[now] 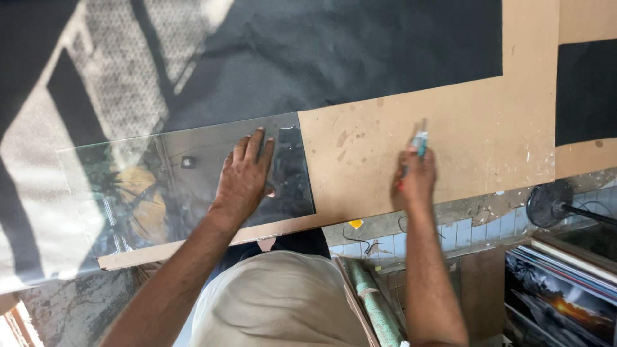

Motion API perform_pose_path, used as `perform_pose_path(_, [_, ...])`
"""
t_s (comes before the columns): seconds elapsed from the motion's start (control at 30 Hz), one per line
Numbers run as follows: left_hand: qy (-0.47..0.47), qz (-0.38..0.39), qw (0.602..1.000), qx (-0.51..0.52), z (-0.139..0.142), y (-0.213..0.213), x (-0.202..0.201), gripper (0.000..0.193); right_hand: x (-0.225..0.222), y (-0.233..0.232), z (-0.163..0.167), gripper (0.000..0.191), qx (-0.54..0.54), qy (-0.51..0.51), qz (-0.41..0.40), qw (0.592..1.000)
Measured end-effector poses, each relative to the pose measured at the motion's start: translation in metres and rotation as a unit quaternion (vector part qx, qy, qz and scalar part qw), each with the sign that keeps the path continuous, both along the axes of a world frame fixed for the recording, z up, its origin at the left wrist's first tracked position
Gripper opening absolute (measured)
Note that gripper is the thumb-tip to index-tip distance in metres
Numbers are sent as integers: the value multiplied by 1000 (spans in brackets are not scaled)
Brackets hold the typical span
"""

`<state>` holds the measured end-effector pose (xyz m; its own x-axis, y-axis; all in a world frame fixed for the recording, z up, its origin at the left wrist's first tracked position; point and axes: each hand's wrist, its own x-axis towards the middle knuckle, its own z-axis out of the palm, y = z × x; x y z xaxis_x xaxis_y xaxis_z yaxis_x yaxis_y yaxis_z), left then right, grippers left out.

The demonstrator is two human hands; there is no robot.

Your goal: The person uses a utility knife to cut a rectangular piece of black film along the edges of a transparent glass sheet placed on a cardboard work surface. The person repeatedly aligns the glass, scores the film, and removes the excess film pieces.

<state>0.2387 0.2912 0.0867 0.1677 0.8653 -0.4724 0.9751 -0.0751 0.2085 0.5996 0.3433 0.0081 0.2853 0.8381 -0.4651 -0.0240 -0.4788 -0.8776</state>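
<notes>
Head view: left hand (244, 177) lies flat, fingers spread, on a glass sheet (186, 183) whose long axis runs left-right across the board (463, 135); right hand (416, 177) clenches a small cutter (420, 138) pointing away.

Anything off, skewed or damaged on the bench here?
Mostly fine. The glass pane lies slightly askew to the brown board's edge, pinned flat by the left hand. The board is stained and paint-flecked. The right hand grips a small tool, too blurred to identify.
</notes>
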Motion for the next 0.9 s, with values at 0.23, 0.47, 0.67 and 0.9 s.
perform_pose_path(0.23, [81,-56,990,-104,15,17,10,114,-159,-30,26,33,100,-181,305,929])
perform_pose_path(0.47, [124,-106,982,-99,10,21,13,100,-194,-2,32,47,110,-417,395,812])
perform_pose_path(0.67, [115,-104,978,-141,12,24,13,104,-193,3,28,49,74,-400,413,815])
perform_pose_path(0.9, [126,-115,974,-148,15,29,13,103,-195,5,31,53,70,-373,414,827])
